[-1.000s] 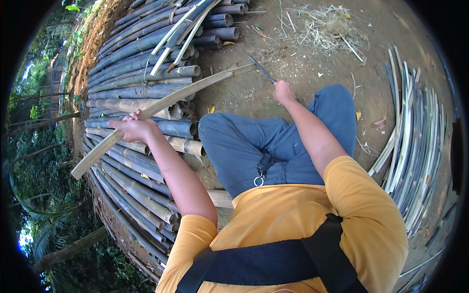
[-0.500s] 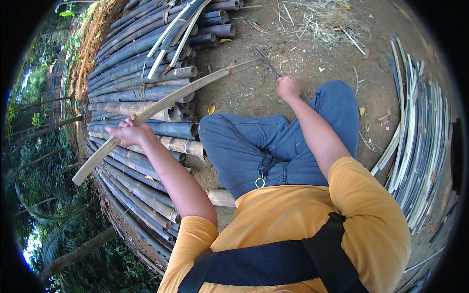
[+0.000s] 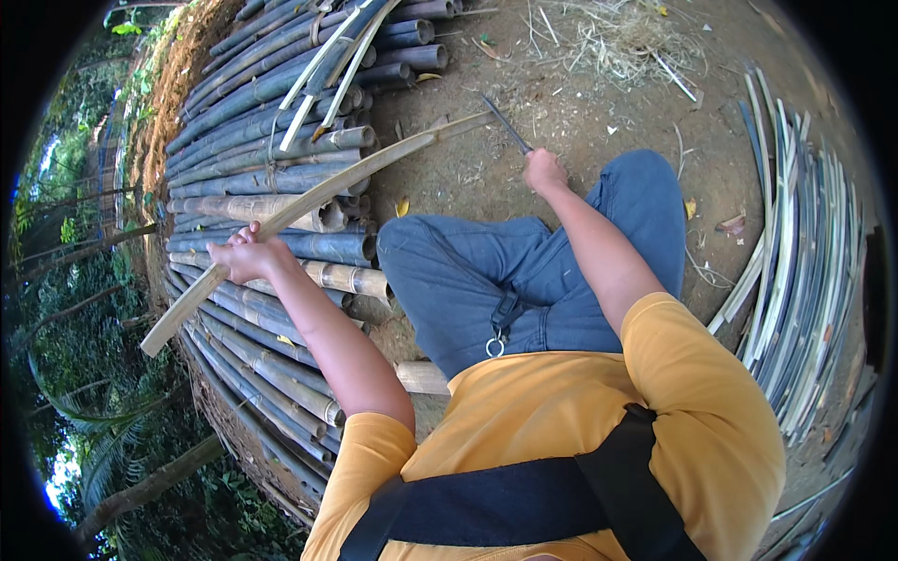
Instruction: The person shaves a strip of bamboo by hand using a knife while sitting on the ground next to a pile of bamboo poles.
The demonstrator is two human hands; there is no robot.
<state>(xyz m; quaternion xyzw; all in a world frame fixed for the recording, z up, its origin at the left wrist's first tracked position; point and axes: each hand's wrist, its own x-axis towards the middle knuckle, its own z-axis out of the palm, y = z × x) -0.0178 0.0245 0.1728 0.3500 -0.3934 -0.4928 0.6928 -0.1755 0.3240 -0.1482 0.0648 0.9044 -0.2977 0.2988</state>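
My left hand [image 3: 245, 255] is closed around a long pale bamboo strip [image 3: 341, 179], gripping it nearer its lower left end. The strip slants up to the right across the bamboo pile, and its far end reaches over the bare soil. A dark-bladed knife [image 3: 508, 125] is in my right hand [image 3: 544, 172], whose fingers wrap its handle. The blade points up and to the left, close by the strip's far end; whether it touches the strip I cannot tell.
Stacked bamboo poles [image 3: 271, 182] fill the left, with several split strips [image 3: 339, 70] on top. Fine shavings [image 3: 627, 45] lie on the soil at the far side. A bundle of thin bamboo strips [image 3: 804, 280] is at the right. Two crossed legs in blue trousers [image 3: 468, 271] are between my arms.
My right hand and the knife have shifted slightly left and up. The strip's far end has moved a little left, while my left hand keeps its hold.
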